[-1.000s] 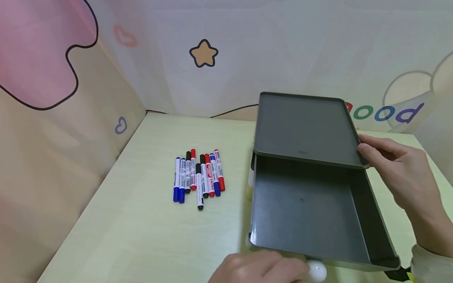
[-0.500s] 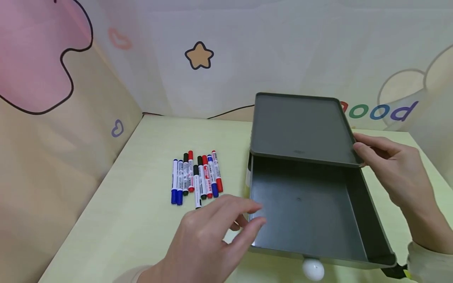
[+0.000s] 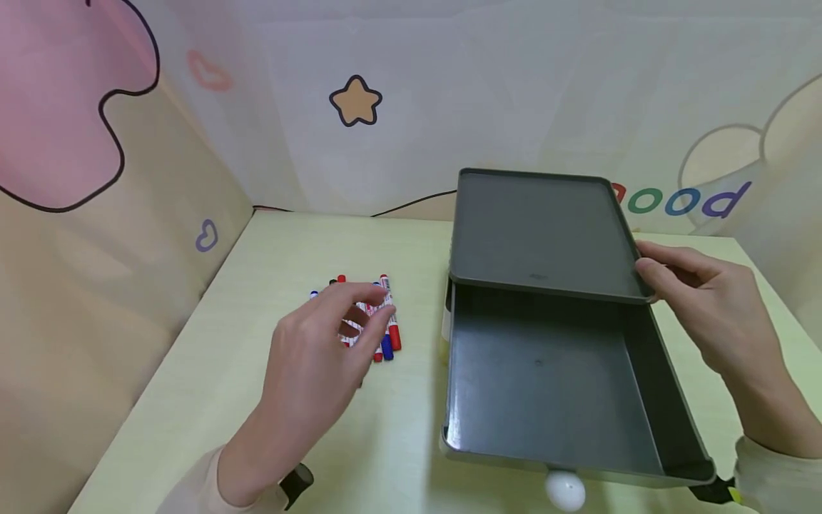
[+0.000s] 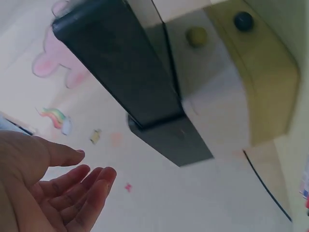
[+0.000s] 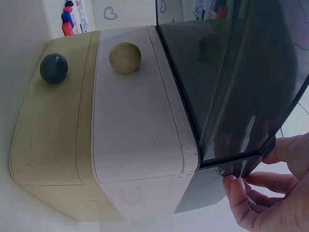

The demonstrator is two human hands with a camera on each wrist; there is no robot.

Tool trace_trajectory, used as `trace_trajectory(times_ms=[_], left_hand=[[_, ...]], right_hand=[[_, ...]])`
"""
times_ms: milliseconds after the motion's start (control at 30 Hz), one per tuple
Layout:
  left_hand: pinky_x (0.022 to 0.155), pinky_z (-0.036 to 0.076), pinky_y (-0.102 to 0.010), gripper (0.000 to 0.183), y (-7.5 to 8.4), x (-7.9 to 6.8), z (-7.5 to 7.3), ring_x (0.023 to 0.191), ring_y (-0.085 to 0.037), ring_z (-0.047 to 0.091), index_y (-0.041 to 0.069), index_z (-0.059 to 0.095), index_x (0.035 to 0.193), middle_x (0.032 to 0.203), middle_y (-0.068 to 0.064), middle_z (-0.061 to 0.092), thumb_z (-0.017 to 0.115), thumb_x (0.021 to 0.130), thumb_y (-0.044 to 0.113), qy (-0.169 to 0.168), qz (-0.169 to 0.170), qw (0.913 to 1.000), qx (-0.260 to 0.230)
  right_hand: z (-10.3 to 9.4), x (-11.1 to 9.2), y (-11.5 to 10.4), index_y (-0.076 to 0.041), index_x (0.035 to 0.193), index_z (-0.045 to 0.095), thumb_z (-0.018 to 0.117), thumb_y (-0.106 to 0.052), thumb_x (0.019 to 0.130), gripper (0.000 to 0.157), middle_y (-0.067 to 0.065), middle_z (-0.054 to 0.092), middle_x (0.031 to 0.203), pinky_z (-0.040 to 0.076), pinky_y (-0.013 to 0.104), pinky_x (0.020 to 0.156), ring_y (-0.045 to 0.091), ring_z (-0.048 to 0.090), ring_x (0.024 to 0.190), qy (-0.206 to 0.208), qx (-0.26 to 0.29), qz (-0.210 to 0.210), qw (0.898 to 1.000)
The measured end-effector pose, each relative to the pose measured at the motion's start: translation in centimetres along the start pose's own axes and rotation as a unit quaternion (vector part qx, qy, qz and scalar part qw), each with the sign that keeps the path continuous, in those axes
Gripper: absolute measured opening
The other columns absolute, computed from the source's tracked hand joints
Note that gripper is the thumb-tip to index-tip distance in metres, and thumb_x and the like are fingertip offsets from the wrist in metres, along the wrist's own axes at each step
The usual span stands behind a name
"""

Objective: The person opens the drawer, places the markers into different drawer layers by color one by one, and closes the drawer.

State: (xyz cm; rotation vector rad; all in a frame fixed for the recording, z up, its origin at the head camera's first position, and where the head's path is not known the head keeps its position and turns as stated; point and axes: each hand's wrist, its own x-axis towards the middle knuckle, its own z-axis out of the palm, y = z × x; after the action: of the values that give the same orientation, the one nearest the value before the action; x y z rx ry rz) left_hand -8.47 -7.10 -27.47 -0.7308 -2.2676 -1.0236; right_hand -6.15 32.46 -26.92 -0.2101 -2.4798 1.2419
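My left hand [image 3: 315,350] hovers over the whiteboard markers [image 3: 394,335], thumb and fingers apart, holding nothing. It hides most of them; red and blue caps show at its right. On the right stands a small desktop drawer unit [image 3: 533,228] with a grey, rimmed top. Its dark grey top drawer [image 3: 539,400] is pulled out, with nothing seen inside. My right hand [image 3: 719,307] grips the right edge of the unit's top, thumb and fingers around the corner in the right wrist view. In the left wrist view, the left hand [image 4: 63,188] has its fingers gently bent.
The open drawer's white knob [image 3: 565,491] sticks out toward me. Below it are a white drawer [image 5: 140,121] and a yellow drawer [image 5: 53,130], both shut, with round knobs. A printed cloth backdrop [image 3: 398,128] rises behind the pale table [image 3: 212,400].
My left hand has left the drawer's white knob and moved left and away from me to the markers. My right hand keeps its grip on the unit's edge; the drawer stays out.
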Motion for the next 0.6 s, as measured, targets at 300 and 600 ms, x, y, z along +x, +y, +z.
trace_trajectory(times_ms=[300,600], left_hand=[[0.055,0.048,-0.035,0.02,-6.4,1.1,0.4,0.072,-0.021,0.07,0.005,0.076,0.111,0.097,-0.006,0.077,0.076,0.095,0.018,-0.013,-0.117,0.9893,0.086],[0.055,0.047,-0.032,0.024,-11.2,1.1,0.7,0.083,-0.031,0.071,0.002,0.073,0.117,0.102,-0.016,0.075,0.069,0.1,0.018,-0.066,-0.223,0.9659,0.114]], right_hand=[[0.5,0.1,0.1,-0.003,0.139,0.065,0.069,-0.026,0.101,0.044,-0.028,0.068,0.109,0.048,0.008,0.074,-0.004,0.065,0.086,-0.002,0.017,-0.01,1.0],[0.2,0.0,0.0,-0.003,0.138,0.066,0.07,-0.025,0.1,0.044,-0.03,0.069,0.106,0.048,0.008,0.073,-0.005,0.065,0.085,0.001,0.016,-0.004,1.0]])
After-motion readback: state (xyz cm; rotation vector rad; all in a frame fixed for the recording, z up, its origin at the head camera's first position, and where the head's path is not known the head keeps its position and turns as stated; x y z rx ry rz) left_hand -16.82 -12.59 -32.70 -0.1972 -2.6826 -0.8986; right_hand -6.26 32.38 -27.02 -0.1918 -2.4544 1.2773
